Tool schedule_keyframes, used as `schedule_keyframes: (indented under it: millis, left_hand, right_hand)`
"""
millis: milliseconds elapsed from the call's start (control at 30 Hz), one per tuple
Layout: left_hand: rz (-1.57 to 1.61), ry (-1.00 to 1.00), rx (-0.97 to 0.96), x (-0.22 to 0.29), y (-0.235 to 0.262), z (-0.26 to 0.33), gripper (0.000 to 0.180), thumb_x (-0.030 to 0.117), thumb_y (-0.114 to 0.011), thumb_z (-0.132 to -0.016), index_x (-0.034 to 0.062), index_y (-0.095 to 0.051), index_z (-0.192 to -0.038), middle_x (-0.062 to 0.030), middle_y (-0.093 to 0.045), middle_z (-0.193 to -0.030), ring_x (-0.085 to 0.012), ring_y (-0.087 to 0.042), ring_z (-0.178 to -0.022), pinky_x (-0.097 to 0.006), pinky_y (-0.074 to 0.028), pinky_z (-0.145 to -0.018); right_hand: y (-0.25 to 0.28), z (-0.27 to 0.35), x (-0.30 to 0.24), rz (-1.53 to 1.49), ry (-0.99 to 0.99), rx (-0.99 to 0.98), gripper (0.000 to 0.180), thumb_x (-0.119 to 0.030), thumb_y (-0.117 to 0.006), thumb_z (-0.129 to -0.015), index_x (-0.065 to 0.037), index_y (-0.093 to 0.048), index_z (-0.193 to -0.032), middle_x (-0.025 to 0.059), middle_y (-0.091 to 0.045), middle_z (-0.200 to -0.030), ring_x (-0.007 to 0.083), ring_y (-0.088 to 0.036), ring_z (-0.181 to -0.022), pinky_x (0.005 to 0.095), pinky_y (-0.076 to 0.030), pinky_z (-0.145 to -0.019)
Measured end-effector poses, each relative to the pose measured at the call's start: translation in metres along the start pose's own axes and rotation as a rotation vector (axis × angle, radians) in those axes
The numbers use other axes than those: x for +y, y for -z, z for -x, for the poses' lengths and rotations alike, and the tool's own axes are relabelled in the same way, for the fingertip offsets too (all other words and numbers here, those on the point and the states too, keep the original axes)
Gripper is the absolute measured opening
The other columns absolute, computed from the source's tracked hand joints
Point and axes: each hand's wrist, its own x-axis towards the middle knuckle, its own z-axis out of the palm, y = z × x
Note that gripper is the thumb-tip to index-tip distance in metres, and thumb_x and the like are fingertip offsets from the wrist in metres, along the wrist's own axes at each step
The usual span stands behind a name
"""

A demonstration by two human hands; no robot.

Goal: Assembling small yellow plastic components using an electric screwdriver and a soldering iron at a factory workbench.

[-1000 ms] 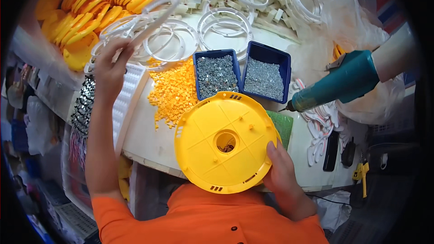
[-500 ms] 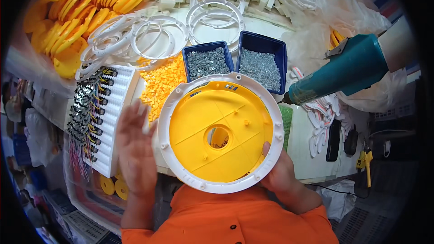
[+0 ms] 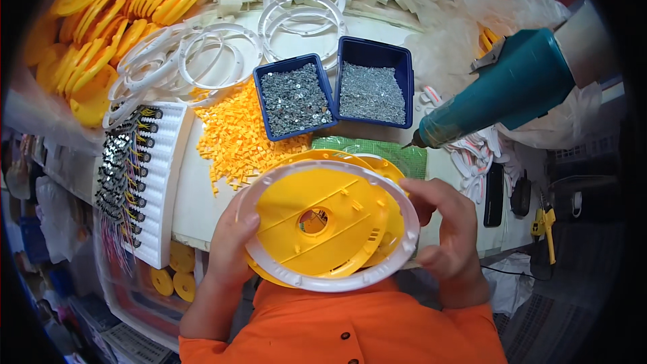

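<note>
On the white worktable (image 3: 191, 207), small yellow plastic pieces (image 3: 232, 131) and two dark-blue plastic trays (image 3: 374, 54) sit beyond your work. You seem to be fitting the white plastic ring (image 3: 337, 284) onto the round yellow plastic disc (image 3: 290, 195), both tilted before your torso. Your left hand (image 3: 232, 243) clasps their left edge; whether your right hand (image 3: 450, 222) grips, I cannot tell. Seating calls for aligned rims, clear of the teal power driver (image 3: 526, 84).
</note>
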Motion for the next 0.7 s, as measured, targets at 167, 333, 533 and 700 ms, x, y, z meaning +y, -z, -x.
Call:
schedule_keyframes:
  millis: [167,333,533,700]
  left_hand:
    - [-0.012,0.057,-0.105,-0.004,0.002,0.001,0.08,0.053,-0.052,-0.102,-0.0067,-0.036,-0.153,-0.0216,-0.049,-0.151,-0.0296,-0.05,-0.14,-0.044,-0.039,-0.117]
    - [0.17,0.194,0.028,-0.004,-0.01,0.003,0.093,0.071,-0.033,-0.102,-0.0075,-0.036,-0.153,-0.0237,-0.05,-0.15,-0.032,-0.05,-0.14,-0.045,-0.039,-0.118]
    - [0.075,0.144,-0.128,-0.013,0.001,-0.001,0.095,0.072,-0.029,-0.103,-0.0091,-0.036,-0.151,-0.0239,-0.052,-0.148,-0.0317,-0.052,-0.138,-0.044,-0.042,-0.116]
    - [0.044,0.161,-0.141,-0.014,0.001,0.001,0.099,0.076,-0.032,-0.1,-0.0086,-0.037,-0.151,-0.0231,-0.052,-0.148,-0.0304,-0.053,-0.138,-0.044,-0.044,-0.114]
  right_hand:
    - [-0.009,-0.004,-0.003,0.245,-0.015,0.001,0.031,-0.011,-0.065,-0.097,0.004,-0.069,-0.124,0.0105,-0.072,-0.083,0.0124,-0.064,-0.063,0.0269,-0.049,-0.058]
    - [-0.014,-0.001,0.002,0.078,-0.132,0.08,0.035,-0.014,-0.068,-0.097,-0.001,-0.07,-0.129,0.0126,-0.067,-0.068,0.0267,-0.067,-0.057,0.0345,-0.051,-0.055]
    - [-0.019,-0.013,-0.001,0.436,-0.068,-0.131,0.03,-0.015,-0.066,-0.099,-0.002,-0.073,-0.125,0.0131,-0.065,-0.065,0.0216,-0.064,-0.053,0.0333,-0.047,-0.053]
    - [-0.019,-0.013,-0.001,0.426,-0.11,-0.124,0.027,-0.017,-0.066,-0.099,-0.004,-0.075,-0.121,0.0134,-0.067,-0.066,0.0247,-0.064,-0.054,0.0347,-0.047,-0.053]
